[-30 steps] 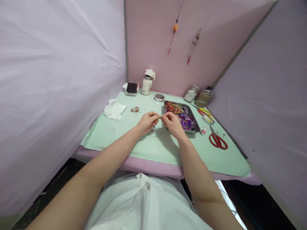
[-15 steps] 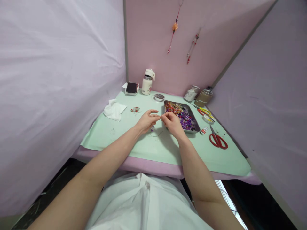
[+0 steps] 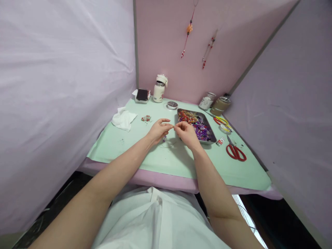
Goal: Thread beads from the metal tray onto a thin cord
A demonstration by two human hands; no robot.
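Over the middle of the green table cover, my left hand (image 3: 158,131) and my right hand (image 3: 186,133) meet at the fingertips. Thumb and index finger are pinched on each, and what lies between them is too small to make out. Some purple beads (image 3: 164,138) hang just below my left hand, with a thin looped cord (image 3: 168,146) beneath. Right beside my right hand stands a metal tray (image 3: 213,137) holding purple beads (image 3: 201,132) and red and orange strands (image 3: 188,117).
Red-handled scissors (image 3: 236,153) lie at the right, yellow-and-red-handled tools (image 3: 221,120) behind them. Two jars (image 3: 206,102), a white bottle (image 3: 158,92), a spool (image 3: 172,105) and a dark-topped box (image 3: 142,95) stand at the back. A tissue (image 3: 123,119) and red beadwork (image 3: 146,118) lie left.
Both hands have barely moved and their fingertips still meet. The thin cord below them has shifted slightly.
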